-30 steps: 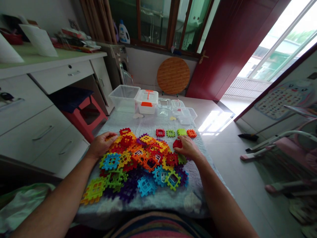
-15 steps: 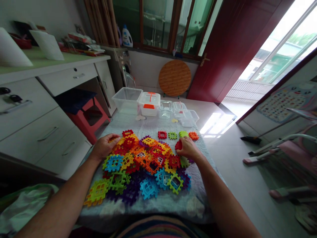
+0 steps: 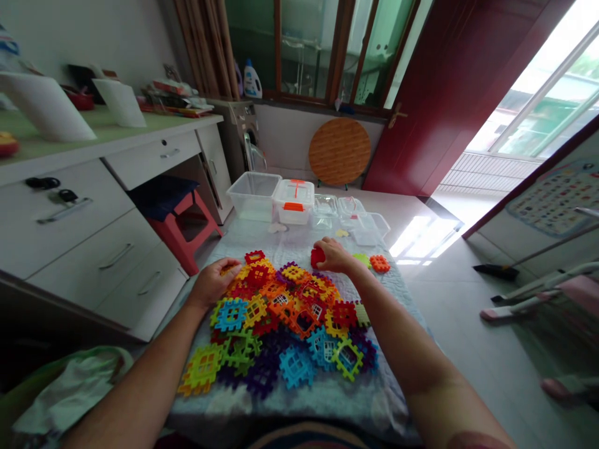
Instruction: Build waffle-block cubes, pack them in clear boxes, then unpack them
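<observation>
My right hand (image 3: 331, 254) pinches a red building block (image 3: 317, 257) just beyond the pile, at the left end of a row of blocks. In that row a lime green block (image 3: 362, 259) and an orange block (image 3: 380, 264) show; my hand and forearm hide the rest. My left hand (image 3: 216, 284) rests at the pile's left edge, its fingers curled around a yellow block (image 3: 228, 270). Between my arms lies the heap of notched square blocks, with an orange block (image 3: 303, 319), a blue block (image 3: 297, 366) and a green block (image 3: 347, 360) among them.
A cloth (image 3: 281, 244) covers the low table. Along its far edge stand an open clear bin (image 3: 255, 196), a lidded box with orange latches (image 3: 294, 202) and smaller clear containers (image 3: 325, 212). A red stool (image 3: 182, 234) and white drawers (image 3: 112, 249) are on the left.
My right hand has moved left with the red block, from the pile's right side to the row's left end. My left hand remains at the pile's edge. The view has shifted slightly.
</observation>
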